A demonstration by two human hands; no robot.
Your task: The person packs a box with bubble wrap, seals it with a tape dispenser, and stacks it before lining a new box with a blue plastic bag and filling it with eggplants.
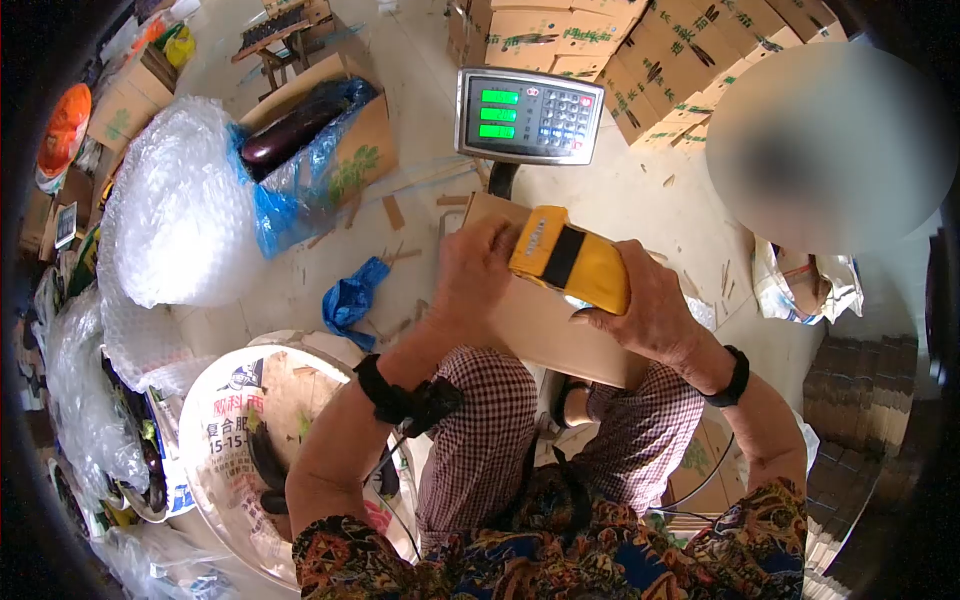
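Observation:
A yellow tool (590, 275) with a black band, looking like a tape dispenser, is held above a brown cardboard box (540, 335). Closed around the tool's right end is my right hand (655, 305). My left hand (472, 268) is at the box's upper left, beside the tool's left end; its fingers are bent and pressed together, and what they grip is hard to make out. The box lies in front of my knees, below a scale display (530, 115) with green lit readouts.
An open box (375, 140) lined with blue plastic holds an eggplant (290, 135). Bubble wrap (180, 210) lies left. A round tub (205, 385) with eggplants stands lower left. Stacked cartons (690, 55) are at the back; flattened cardboard (860, 400) is at right. Blue plastic (352, 300) lies on the floor.

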